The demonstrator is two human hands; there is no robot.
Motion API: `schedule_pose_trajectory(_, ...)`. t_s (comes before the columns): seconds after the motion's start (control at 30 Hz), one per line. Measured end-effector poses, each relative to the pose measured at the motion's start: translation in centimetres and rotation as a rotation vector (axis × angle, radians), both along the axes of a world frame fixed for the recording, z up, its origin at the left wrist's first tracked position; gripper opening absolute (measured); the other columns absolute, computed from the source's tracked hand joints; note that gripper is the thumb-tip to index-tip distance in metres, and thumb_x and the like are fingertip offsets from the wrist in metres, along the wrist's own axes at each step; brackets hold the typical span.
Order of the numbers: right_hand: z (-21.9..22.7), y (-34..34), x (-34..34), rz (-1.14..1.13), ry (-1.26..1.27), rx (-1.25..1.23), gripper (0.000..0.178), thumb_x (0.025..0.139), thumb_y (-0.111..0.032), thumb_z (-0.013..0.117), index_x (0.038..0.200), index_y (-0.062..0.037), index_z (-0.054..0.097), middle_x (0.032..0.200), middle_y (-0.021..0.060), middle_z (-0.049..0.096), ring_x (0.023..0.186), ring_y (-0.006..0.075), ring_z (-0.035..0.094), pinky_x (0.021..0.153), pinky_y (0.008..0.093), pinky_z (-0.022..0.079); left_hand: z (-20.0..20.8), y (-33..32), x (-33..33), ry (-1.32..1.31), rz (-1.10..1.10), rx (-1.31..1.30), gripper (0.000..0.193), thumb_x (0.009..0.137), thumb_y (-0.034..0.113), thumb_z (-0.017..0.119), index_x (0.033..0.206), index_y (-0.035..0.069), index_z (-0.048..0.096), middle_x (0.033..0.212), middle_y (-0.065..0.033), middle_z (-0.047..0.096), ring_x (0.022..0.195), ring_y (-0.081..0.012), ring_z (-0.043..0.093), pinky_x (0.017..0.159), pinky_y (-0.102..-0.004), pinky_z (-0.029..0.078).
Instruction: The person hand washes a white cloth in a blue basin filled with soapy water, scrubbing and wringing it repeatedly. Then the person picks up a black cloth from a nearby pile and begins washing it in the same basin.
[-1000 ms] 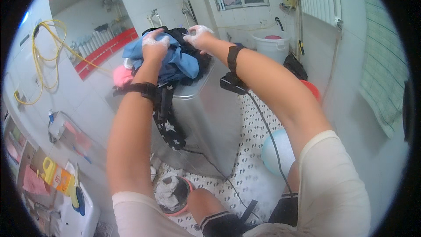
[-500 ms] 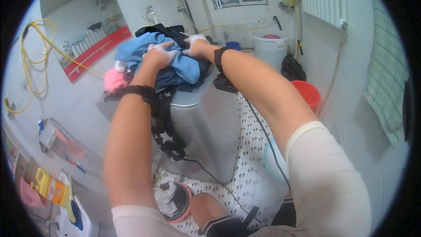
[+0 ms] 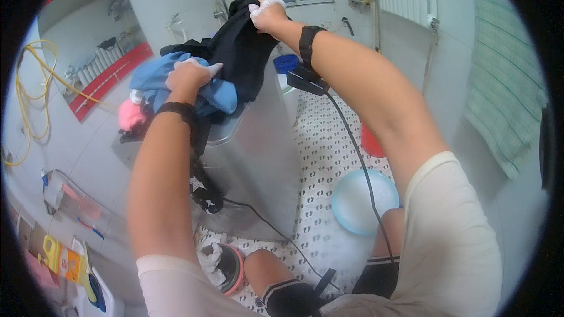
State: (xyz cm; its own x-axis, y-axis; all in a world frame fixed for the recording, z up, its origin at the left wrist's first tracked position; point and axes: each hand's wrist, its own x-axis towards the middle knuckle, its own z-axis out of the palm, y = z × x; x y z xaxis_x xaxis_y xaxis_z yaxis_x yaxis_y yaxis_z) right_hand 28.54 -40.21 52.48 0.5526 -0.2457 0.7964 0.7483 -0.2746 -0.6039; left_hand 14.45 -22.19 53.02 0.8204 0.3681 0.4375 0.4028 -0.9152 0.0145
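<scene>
My right hand (image 3: 268, 13), white with foam, grips a piece of black clothing (image 3: 249, 53) and holds it raised and stretched above the grey metal cabinet-like appliance (image 3: 247, 158). My left hand (image 3: 191, 74), also foamy, is closed on a light blue garment (image 3: 153, 76) lying on the appliance's top; its fingertips are partly hidden. Beside the blue garment sits a pink cloth (image 3: 130, 115). Dark fabric hangs down the appliance's near side, mostly behind my left forearm.
A light blue basin (image 3: 361, 202) stands on the footprint-patterned floor, near a red bucket (image 3: 372, 142) partly behind my right arm. A pink-rimmed bin (image 3: 235, 270) is by my knee. Black cables (image 3: 352, 135) hang from both wrist straps. A yellow hose (image 3: 44, 91) hangs on the left wall.
My right hand has moved up and away, pulling the black clothing out from the pile. My left hand stays on the blue garment. The view has shifted, and the light blue basin shows more fully.
</scene>
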Motion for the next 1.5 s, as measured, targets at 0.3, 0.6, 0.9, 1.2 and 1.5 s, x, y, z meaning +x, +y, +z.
schedule_pose_trajectory(0.3, 1.5, -5.7, -5.7, -0.237, -0.222, 0.002, 0.042, 0.086, -0.032, 0.066, 0.115, -0.0025, 0.067, 0.118, 0.0187, 0.065, 0.112, 0.0335, 0.061, 0.099, 0.0374, 0.046, -3.2, -7.9, 1.6, -0.219, -0.244, -0.078, 0.109, 0.060, 0.065, 0.081, 0.148, 0.018, 0.037, 0.143, -0.0223, 0.040, 0.123, -0.0383, 0.051, 0.100, -0.0434, 0.045)
schedule_pose_trajectory(0.6, -0.8, -14.0, -5.2, -0.152, -0.353, 0.058, 0.062, 0.082, -0.047, 0.067, 0.119, 0.0018, 0.063, 0.122, 0.0229, 0.062, 0.116, 0.0357, 0.059, 0.102, 0.0391, 0.044, -4.2, -9.7, 11.4, -0.611, -0.777, -1.006, 0.042, 0.084, 0.013, 0.060, 0.126, 0.007, 0.061, 0.124, -0.0179, 0.059, 0.109, -0.0273, 0.061, 0.090, -0.0359, 0.048)
schedule_pose_trajectory(0.9, -6.8, -18.2, -11.4, -0.264, -0.068, -0.366, 0.124, 0.047, -0.079, 0.077, 0.128, 0.0117, 0.049, 0.126, 0.0333, 0.055, 0.123, 0.0393, 0.053, 0.103, 0.0392, 0.043, -5.9, -15.9, 10.9, -0.576, -1.027, -1.647, 0.032, 0.087, 0.006, 0.050, 0.118, 0.006, 0.058, 0.102, -0.0134, 0.064, 0.089, -0.0284, 0.065, 0.078, -0.0409, 0.055)
schedule_pose_trajectory(1.2, -18.0, -23.9, -13.6, -0.380, -0.140, -0.701, 0.059, 0.072, -0.028, 0.076, 0.118, 0.0021, 0.057, 0.115, 0.0251, 0.061, 0.108, 0.0419, 0.058, 0.094, 0.0448, 0.048, -13.9, -20.1, 7.7, -0.189, -0.915, -1.953, 0.031, 0.090, 0.011, 0.044, 0.120, 0.009, 0.052, 0.109, -0.0163, 0.061, 0.093, -0.0339, 0.065, 0.078, -0.0517, 0.056)
schedule_pose_trajectory(1.5, -25.4, -28.5, -16.8, -0.473, -0.090, -0.323, 0.036, 0.076, -0.023, 0.065, 0.102, 0.0016, 0.068, 0.103, 0.0238, 0.067, 0.100, 0.0404, 0.062, 0.091, 0.0448, 0.048, -23.0, -24.9, -1.8, -0.049, -0.777, -1.706, 0.035, 0.099, 0.025, 0.041, 0.127, 0.008, 0.053, 0.120, -0.0136, 0.059, 0.109, -0.0311, 0.059, 0.081, -0.0506, 0.053)
